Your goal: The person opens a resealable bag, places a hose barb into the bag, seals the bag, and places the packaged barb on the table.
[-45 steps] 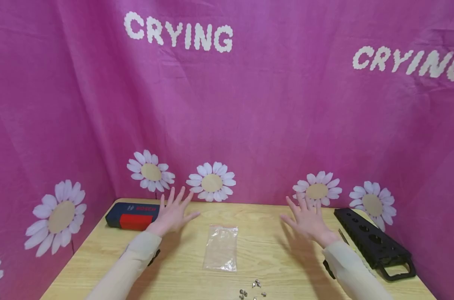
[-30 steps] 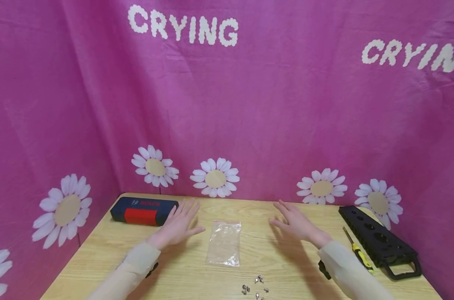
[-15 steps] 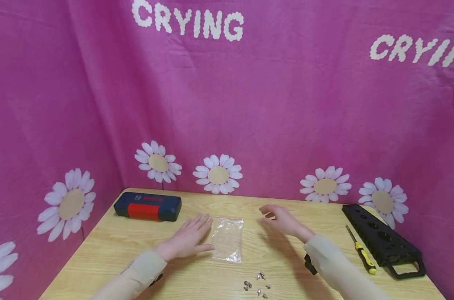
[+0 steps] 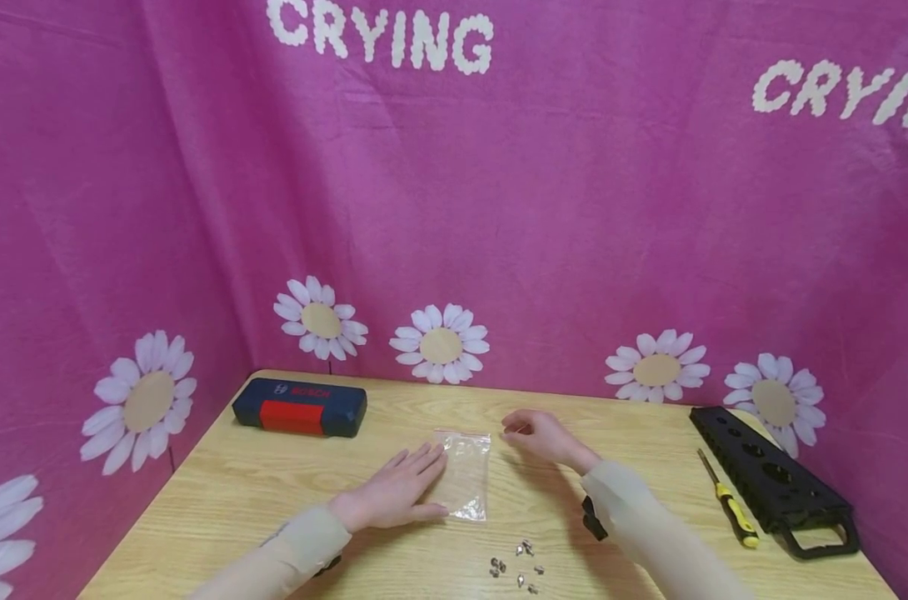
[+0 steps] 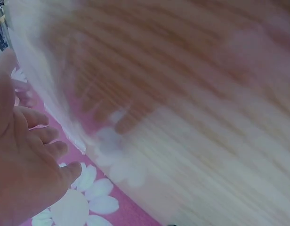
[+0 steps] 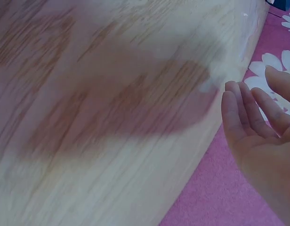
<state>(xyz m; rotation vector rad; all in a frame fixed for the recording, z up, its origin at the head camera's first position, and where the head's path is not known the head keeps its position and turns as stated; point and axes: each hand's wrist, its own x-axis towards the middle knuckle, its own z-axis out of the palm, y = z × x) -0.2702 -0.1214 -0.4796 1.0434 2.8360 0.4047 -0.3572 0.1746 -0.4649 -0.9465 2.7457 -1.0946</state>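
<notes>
A clear zip bag [image 4: 467, 477] lies flat in the middle of the wooden table. My left hand [image 4: 396, 492] reaches over its left edge with straight fingers; whether the fingertips touch the plastic I cannot tell. To the right of the bag's top edge, my right hand [image 4: 546, 438] hovers with loosely bent fingers and holds nothing. The right wrist view shows that hand's palm [image 6: 262, 150] and relaxed fingers. In the left wrist view the left palm [image 5: 27, 160] faces the tabletop. Several small metal screw-like pieces [image 4: 520, 567] lie nearer the front of the table.
At the back left rests a dark blue Bosch case [image 4: 300, 407] with a red panel. On the right, a yellow-black screwdriver [image 4: 735, 510] lies beside a long black holder [image 4: 775, 475] with round holes and a handle. A pink flowered curtain [image 4: 544, 208] hangs behind the table.
Both hands have moved inward and down towards the bag. The left one has come over the bag's left edge, and the right hand's fingers have gone from spread to loosely bent.
</notes>
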